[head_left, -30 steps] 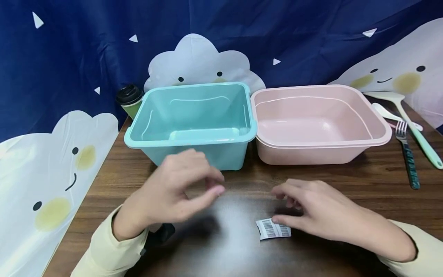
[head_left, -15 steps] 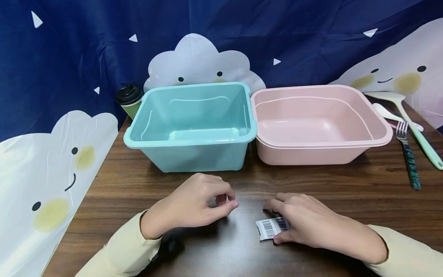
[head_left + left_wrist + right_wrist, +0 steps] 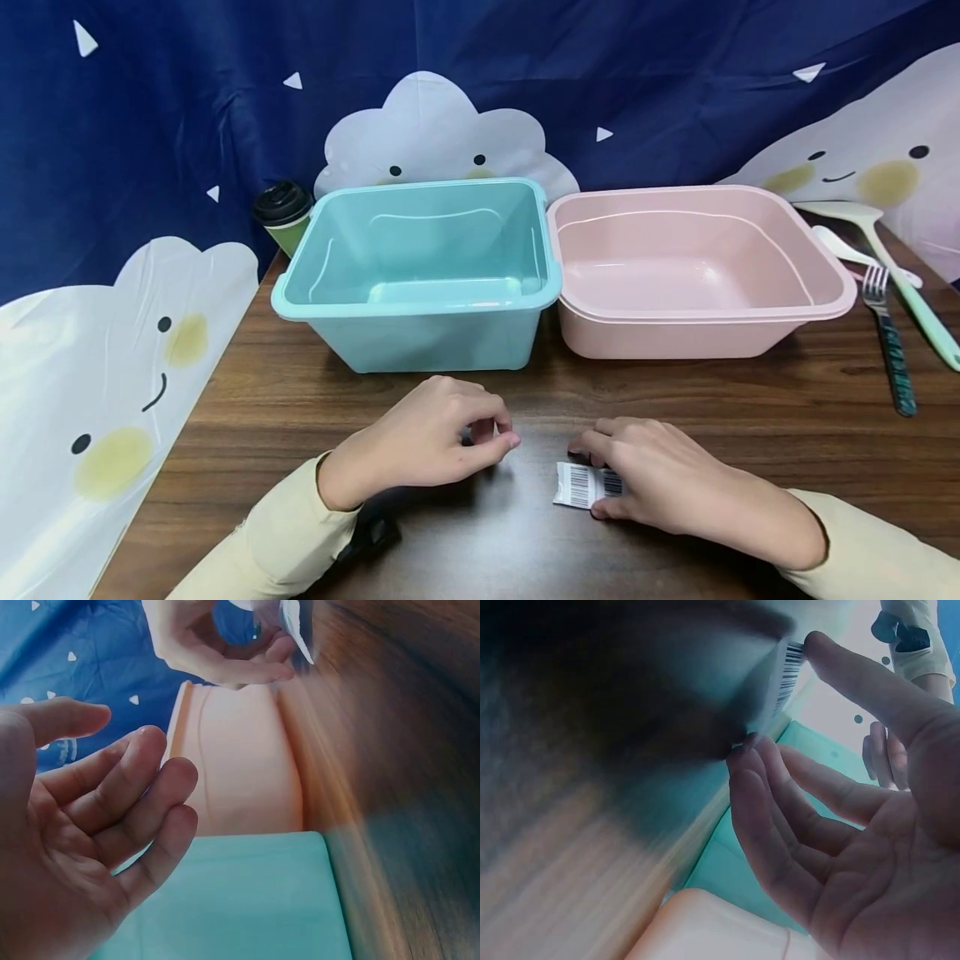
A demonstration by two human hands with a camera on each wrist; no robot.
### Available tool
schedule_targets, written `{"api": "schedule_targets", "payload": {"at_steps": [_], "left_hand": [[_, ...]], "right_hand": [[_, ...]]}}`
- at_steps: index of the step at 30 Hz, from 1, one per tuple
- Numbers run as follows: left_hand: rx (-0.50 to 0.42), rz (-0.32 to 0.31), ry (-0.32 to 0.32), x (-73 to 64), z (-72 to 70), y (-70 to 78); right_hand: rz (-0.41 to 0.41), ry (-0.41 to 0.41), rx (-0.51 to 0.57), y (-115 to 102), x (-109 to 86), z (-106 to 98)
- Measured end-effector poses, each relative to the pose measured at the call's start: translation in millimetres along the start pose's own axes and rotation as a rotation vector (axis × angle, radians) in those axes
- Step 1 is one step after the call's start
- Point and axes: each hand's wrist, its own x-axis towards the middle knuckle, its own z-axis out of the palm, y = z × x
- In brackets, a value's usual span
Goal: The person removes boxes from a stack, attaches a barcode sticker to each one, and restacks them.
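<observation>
A small white packet (image 3: 576, 485) printed with barcodes lies low over the table in front of the bins. My right hand (image 3: 660, 475) pinches it across its width, with the thumb on the near edge and the fingers on the far edge. In the right wrist view the packet (image 3: 786, 679) shows edge-on between thumb and fingertips, close to the wood. Part of it is hidden under the hand. To the left, my left hand (image 3: 442, 437) is held with loosely curled fingers and nothing in them. The left wrist view shows its palm (image 3: 60, 855) and relaxed fingers.
A teal bin (image 3: 435, 342) and a pink basin (image 3: 690, 337) stand side by side behind the hands. A green cup with a black lid (image 3: 283, 212) is at the back left. At the right lie a fork (image 3: 891, 350), a white spoon (image 3: 843, 246) and a green-handled turner (image 3: 926, 312).
My right hand has come down over the packet and taken its edges between thumb and fingers; the packet has turned slightly. My left hand has moved down and right, away from the teal bin.
</observation>
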Motion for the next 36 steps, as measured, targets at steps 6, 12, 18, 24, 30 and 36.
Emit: {"api": "schedule_targets", "payload": {"at_steps": [6,12,18,24,30,36], "left_hand": [[-0.004,-0.009,-0.011,0.9,1.0,-1.7],[-0.006,-0.026,-0.030,1.4,1.9,-2.9],[-0.019,-0.036,-0.045,1.6,3.6,-3.7],[-0.027,-0.041,-0.060,2.0,5.2,-5.4],[-0.031,-0.055,-0.071,2.2,7.7,-6.3],[-0.023,-0.092,-0.107,3.1,8.9,-6.8]], "right_hand": [[0.006,0.028,0.013,1.1,1.8,0.3],[0.025,0.052,0.052,2.2,3.0,-2.2],[0.054,0.024,0.079,0.0,1.9,-2.8],[0.046,-0.019,0.047,-2.1,0.9,-2.2],[0.015,-0.024,0.022,-3.0,1.2,1.5],[0.025,-0.048,0.045,-1.9,2.2,1.9]]}}
